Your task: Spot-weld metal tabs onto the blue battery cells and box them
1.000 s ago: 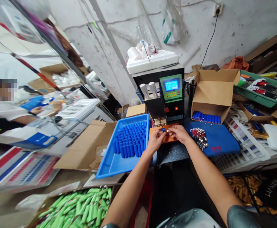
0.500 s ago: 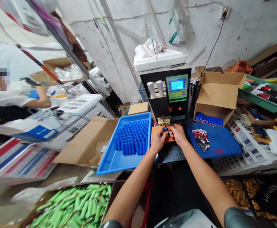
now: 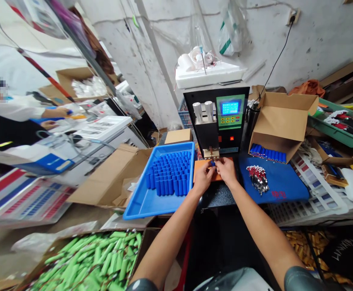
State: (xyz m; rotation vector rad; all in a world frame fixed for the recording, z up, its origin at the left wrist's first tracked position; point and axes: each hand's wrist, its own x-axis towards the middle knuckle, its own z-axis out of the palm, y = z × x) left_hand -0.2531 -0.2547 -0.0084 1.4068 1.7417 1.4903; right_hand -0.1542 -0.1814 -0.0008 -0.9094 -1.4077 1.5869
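Blue cell point(image 3: 213, 163) is up at the fingertips, over the orange plate point(image 3: 199, 164) at the welder's point(image 3: 229, 141) foot, just under the electrodes point(image 3: 211, 154). Left hand point(image 3: 204, 174): thumb and fingers narrow, pinching the cell. Right hand point(image 3: 225, 169): fingers bunched at the cell's other side; from here I can't tell if they grip it or a lead. Most of the cell is hidden.

Blue tray point(image 3: 144, 206) off the worktop's point(image 3: 217, 196) left edge; upright cells point(image 3: 170, 173) packed toward its far and right edges. Blue mat point(image 3: 288, 182) on the right, leads point(image 3: 257, 180) piled near its left edge. Open carton point(image 3: 281, 117) at the mat's far edge, row of blue cells point(image 3: 267, 153) inside. Green packs point(image 3: 104, 258) heaped low, in front of the tray.
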